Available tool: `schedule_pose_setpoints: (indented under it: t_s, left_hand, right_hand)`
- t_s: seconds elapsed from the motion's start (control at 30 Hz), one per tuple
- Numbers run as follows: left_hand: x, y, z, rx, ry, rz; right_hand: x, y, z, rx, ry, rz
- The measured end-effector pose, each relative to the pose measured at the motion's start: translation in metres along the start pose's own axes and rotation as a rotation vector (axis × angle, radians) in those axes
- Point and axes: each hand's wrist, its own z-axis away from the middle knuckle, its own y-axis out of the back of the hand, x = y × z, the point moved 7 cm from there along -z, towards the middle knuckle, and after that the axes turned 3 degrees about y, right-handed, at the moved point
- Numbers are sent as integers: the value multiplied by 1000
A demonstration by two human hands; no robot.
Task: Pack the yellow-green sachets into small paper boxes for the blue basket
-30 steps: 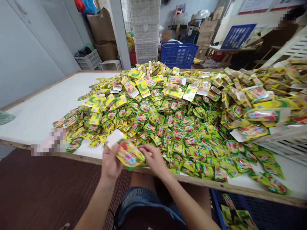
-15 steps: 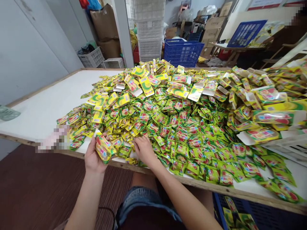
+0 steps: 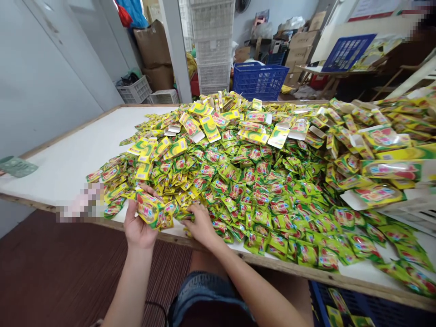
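My left hand point(image 3: 141, 229) is wrapped round a small yellow-and-green carton point(image 3: 148, 210) with a red fruit picture, tilted above the table's front edge. Its white flap shows at the upper left end. Just right of it, my right hand point(image 3: 201, 223) has its fingers closed on a green-and-yellow sachet point(image 3: 184, 213), partly hidden by the fingers. Around both hands spreads a big heap of shiny green sachets point(image 3: 272, 204). Flattened and open yellow cartons point(image 3: 210, 128) lie on top of the heap toward the back.
The white table point(image 3: 78, 150) has a raised wooden edge. At right a white crate point(image 3: 413, 211) holds cartons. Below the table sits a blue crate point(image 3: 374, 309). Behind are a blue basket point(image 3: 260, 79), stacked white crates point(image 3: 213, 50) and a person at far right.
My right hand has shifted slightly left toward the carton and now has a sachet in its fingers. My left hand still holds the carton, turned a little. The whole view has shifted slightly.
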Motion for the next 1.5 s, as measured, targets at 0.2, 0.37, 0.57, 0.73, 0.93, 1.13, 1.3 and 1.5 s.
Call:
schedule_pose_setpoints:
  t_s: [0.2, 0.37, 0.57, 0.73, 0.93, 1.13, 1.3, 1.5]
  left_hand:
    - [-45, -3, 10, -37, 143, -438]
    - [-102, -13, 33, -143, 339, -833]
    - [-133, -21, 48, -185, 401, -903]
    - [-145, -24, 55, -214, 481, -857]
    - [-154, -29, 60, -262, 515, -901]
    - [-159, -26, 60, -260, 557, -925]
    - [-165, -27, 62, -302, 598, -917]
    - [-168, -33, 64, -428, 663, -1005]
  right_hand:
    - [11, 61, 19, 144, -79, -379]
    - [12, 99, 39, 361, -118, -834]
    - [22, 108, 57, 397, -161, -823]
    - [35, 123, 74, 413, -178, -686]
    - [45, 161, 92, 458, -195, -513]
    - [44, 179, 102, 416, -224, -625]
    - [39, 177, 105, 310, -199, -599]
    - [27, 186, 101, 76, -101, -279]
